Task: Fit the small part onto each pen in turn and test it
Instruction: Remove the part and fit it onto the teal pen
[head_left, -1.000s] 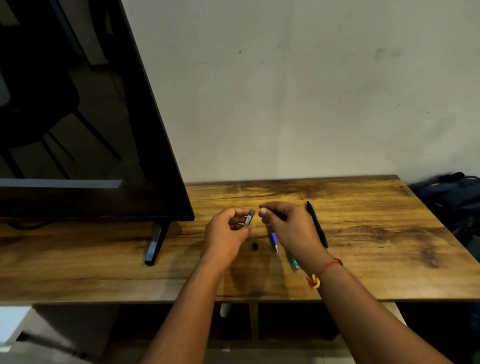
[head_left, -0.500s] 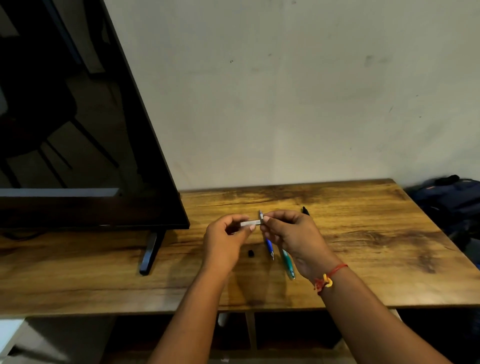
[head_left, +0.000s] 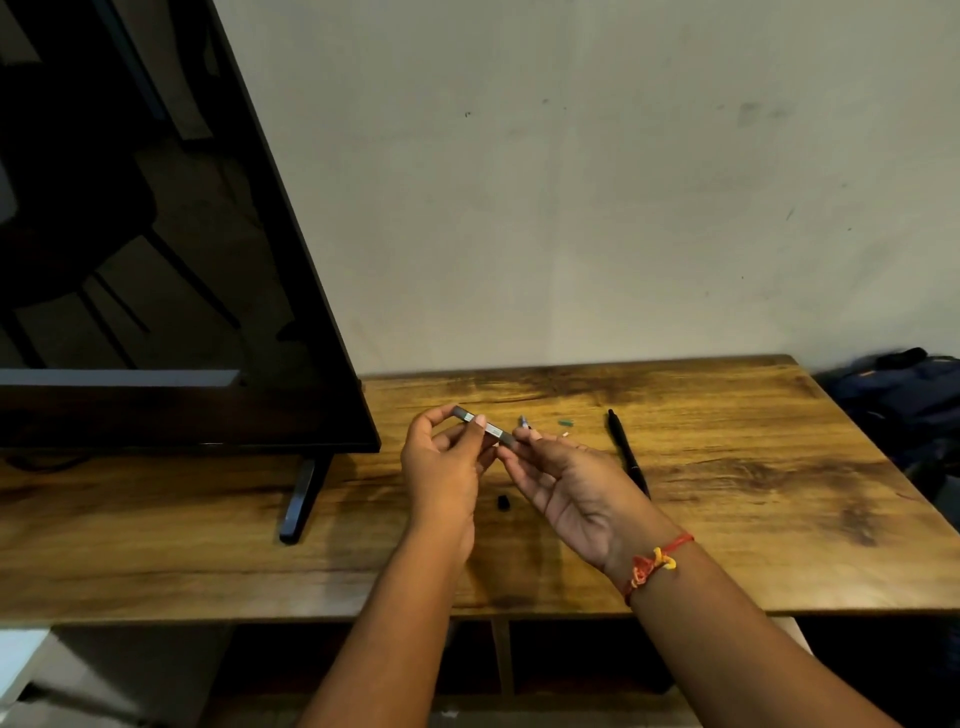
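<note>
The left hand (head_left: 441, 467) pinches a short grey-and-silver pen (head_left: 483, 428). The right hand (head_left: 576, 493), palm up, nips its three o'clock end. The small black plastic part (head_left: 503, 503) lies at six o'clock on the brown wooden table (head_left: 753, 493).

The grey pen (head_left: 483, 429), silver in the middle, is held above the counter (head_left: 753, 467), tilted down to the right. The left hand (head_left: 441, 467) grips its left half and the right hand (head_left: 571, 493) pinches its right end. The small part (head_left: 503, 503), black, lies on the counter just below. The black pen (head_left: 628, 454) lies flat to the right. A blue pen (head_left: 522, 420) and a green pen (head_left: 565, 422) show only their far ends past the right hand.
</note>
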